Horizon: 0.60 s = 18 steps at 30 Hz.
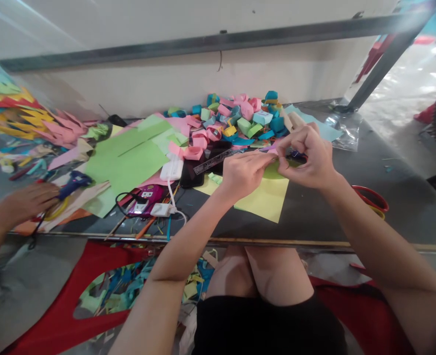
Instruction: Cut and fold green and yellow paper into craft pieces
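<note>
My left hand [243, 170] is closed, its fingers pressed together and pointing right. Close beside it, my right hand [307, 158] is closed in a pinch, thumb and forefinger meeting near the left fingertips. A piece of olive-green paper [274, 171] shows between and just below the fingertips; its edges are partly hidden by the hands. Under the hands lies a yellow paper sheet [266, 202] on the dark table. A clear ruler [214, 161] rests left of my left hand, across a dark phone [191, 175].
Folded paper pieces [245, 116] are heaped behind the hands. Green sheets [129, 153], a purple device [147, 197] and a white charger [162, 210] lie left. Red-and-yellow handles [371, 199] lie right. At far left, another person's hand [29, 199] is by a blue glue gun [73, 183].
</note>
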Available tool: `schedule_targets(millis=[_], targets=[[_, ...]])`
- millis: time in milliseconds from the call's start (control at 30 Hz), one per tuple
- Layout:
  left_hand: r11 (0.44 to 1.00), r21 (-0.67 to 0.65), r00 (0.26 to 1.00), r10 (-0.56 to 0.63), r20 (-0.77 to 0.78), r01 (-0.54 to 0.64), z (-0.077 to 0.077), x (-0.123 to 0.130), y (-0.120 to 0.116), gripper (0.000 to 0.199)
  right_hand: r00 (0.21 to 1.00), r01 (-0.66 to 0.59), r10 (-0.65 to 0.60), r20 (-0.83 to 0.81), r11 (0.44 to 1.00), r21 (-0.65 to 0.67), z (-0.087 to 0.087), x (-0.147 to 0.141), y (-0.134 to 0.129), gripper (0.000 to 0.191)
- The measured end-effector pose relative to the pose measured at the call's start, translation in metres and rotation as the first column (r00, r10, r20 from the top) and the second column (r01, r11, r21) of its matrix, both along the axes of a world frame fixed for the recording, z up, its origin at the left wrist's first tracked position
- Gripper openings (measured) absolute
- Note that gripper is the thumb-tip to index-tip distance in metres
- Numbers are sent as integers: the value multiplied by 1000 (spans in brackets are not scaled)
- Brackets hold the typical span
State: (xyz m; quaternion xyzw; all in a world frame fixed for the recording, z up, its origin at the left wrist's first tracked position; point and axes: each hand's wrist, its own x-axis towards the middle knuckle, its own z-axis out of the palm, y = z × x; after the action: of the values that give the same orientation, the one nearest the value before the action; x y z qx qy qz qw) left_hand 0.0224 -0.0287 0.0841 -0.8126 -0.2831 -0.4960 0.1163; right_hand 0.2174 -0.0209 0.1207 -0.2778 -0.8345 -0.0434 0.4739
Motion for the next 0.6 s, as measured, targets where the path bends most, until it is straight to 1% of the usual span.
schedule_targets(millis=[100, 233, 300, 400, 433, 533, 600], targets=[[1000, 9, 1000, -7, 10, 7, 0, 0, -1, 32, 999, 30, -30, -11, 1000, -2, -4, 3, 0, 36], [999, 4, 997, -51, 57, 51, 2, -3, -3, 26, 999, 2, -1, -51, 1000, 21, -5, 7, -2, 31], [998, 0, 996, -57, 73, 57, 4, -5, -4, 24, 999, 25, -26, -44, 1000, -19, -4, 11, -3, 30], [999, 2, 995, -48, 86, 48, 8, -8, -6, 23, 995, 97, -99, -10, 989, -112, -2, 20, -2, 29], [999, 3, 995, -44, 87, 44, 10, -9, -6, 23, 995, 99, -101, -12, 989, -114, -2, 24, -2, 30], [1000, 1, 995, -24, 98, 24, 15, -13, -8, 24, 997, 62, -64, -32, 996, -56, -2, 38, 1, 38], [999, -21, 994, -27, 106, 30, 17, -17, -9, 25, 997, 73, -74, -35, 997, -26, -4, 51, 5, 43]])
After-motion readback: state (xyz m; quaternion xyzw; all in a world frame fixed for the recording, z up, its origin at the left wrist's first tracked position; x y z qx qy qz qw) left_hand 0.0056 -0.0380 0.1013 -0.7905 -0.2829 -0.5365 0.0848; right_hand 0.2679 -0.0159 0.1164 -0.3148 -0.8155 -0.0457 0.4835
